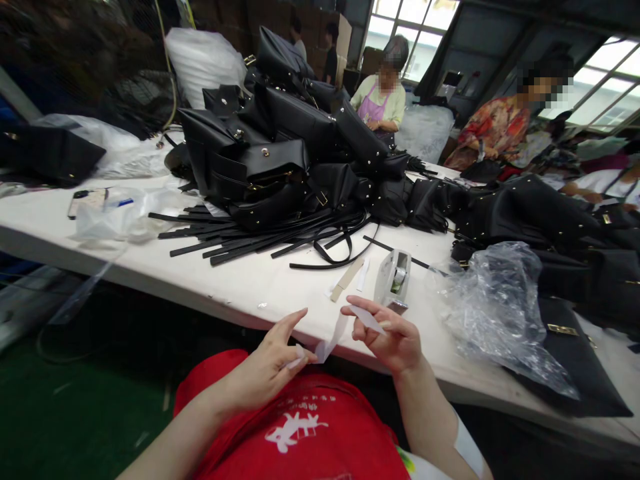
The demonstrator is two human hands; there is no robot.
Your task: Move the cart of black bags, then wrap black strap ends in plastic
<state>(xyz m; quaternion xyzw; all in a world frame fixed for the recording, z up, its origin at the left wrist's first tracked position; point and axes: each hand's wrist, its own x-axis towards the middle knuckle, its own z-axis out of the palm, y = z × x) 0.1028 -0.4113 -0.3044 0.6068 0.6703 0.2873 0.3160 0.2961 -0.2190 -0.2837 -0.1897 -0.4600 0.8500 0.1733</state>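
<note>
A thin white paper strip [332,341] hangs bent between my two hands, above the table's front edge and my red apron. My left hand [267,367] pinches its lower end between thumb and fingers, with the index finger stretched out. At the other end, my right hand [393,337] has the strip between its fingers, and a white piece crosses over them. Just behind the right hand stands a grey tape dispenser [384,280] with a roll in it. Beside the dispenser lie a beige strip [345,281] and a narrow white strip [363,275].
Black handbags [270,133] are piled at the back over black straps [240,233]. On the right, clear plastic wrap [500,307] covers part of a flat black bag [585,367]. A plastic bag [130,213] and phone [86,202] lie left. People [377,100] work across the white table [200,280].
</note>
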